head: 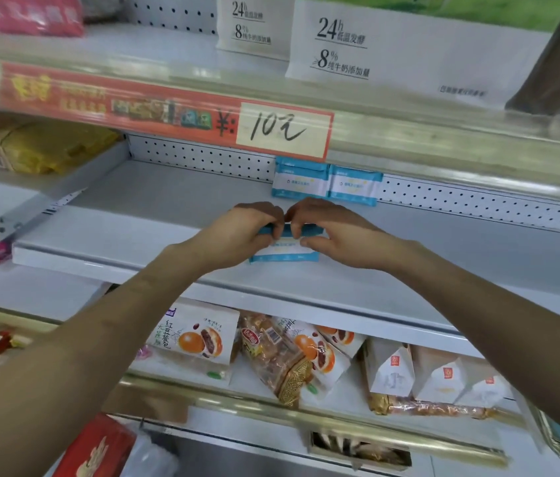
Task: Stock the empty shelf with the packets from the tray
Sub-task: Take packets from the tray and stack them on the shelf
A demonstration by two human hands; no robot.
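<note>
I'm looking at a shop. A red price sign (pixel 168 110) fronts tiered shelves (pixel 134 228), with packaged breads (pixel 196 339) below.

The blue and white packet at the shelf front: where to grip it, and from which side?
Pinch the packet along its upper blue edge, from the front and above. It is flat and wide, lower edge by the shelf; the left hand and right hand hold it so.

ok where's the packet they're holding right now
In the head view the packet is mid-frame, pinched between the left hand and right hand at the front of the white shelf, ahead of the two packets standing against the back panel.
</note>
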